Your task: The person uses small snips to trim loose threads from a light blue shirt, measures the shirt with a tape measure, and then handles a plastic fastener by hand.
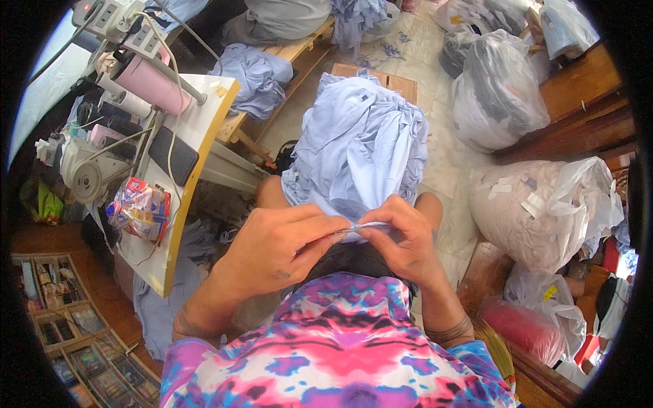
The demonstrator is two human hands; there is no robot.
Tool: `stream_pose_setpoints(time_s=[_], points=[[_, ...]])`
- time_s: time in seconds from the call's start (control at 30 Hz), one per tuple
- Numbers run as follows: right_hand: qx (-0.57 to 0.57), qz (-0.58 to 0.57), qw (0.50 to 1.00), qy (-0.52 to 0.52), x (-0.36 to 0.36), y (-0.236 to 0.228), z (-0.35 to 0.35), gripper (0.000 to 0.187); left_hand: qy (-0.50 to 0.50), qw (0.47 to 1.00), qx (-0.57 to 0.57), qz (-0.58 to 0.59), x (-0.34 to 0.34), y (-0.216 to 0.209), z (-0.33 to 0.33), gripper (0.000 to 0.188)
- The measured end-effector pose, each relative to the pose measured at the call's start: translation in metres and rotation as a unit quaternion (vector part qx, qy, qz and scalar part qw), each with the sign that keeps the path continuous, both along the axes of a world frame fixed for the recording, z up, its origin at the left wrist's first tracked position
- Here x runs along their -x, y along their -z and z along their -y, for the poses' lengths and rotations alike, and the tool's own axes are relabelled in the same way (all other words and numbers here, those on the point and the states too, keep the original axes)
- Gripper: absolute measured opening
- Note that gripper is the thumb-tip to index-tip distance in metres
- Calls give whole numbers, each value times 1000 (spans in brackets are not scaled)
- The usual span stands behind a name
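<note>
Tie-dyed shirt [340,333] nearest the lens, a person works at the near edge of blue cloth [360,143] draped across the knees, as seen from the head camera. At that edge the left hand [275,238] and right hand [403,234] almost meet, fingers pinched closed on the cloth; a thin sliver between them is too small to identify. Good handling here would seem to call for a light, even pinch, the edge flat and taut, the fingertips close together. On the cloth's far part sits a small dark tag [363,97], unreadable. Left of the cloth, a desk [153,267] carries a phone [174,156] and a snack packet [139,209] with bold printed lettering. Right of the cloth, white labels [534,204] mark a pale bundle [500,228], their writing illegible.
</note>
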State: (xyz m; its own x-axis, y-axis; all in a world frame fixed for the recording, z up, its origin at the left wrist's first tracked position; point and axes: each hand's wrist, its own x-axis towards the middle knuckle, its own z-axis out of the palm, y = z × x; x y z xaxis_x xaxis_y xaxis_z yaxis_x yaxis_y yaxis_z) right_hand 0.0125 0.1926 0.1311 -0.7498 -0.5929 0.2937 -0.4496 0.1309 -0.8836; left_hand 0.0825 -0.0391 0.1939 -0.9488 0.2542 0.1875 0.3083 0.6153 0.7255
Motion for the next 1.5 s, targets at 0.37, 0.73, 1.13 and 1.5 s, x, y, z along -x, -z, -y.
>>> stream_pose_setpoints(time_s=[0.37,0.73,1.13,1.5], points=[[-37,18,998,-47,3,-9,-5,14,41,996,75,34,8,-6,3,14],[-53,21,996,-75,5,-11,-5,15,57,992,89,64,10,-8,5,11],[-76,-8,991,-113,13,-13,-3,14,40,997,14,60,6,1,2,12],[-43,69,995,-64,6,1,1,13,-44,985,-108,124,-13,27,-11,16]])
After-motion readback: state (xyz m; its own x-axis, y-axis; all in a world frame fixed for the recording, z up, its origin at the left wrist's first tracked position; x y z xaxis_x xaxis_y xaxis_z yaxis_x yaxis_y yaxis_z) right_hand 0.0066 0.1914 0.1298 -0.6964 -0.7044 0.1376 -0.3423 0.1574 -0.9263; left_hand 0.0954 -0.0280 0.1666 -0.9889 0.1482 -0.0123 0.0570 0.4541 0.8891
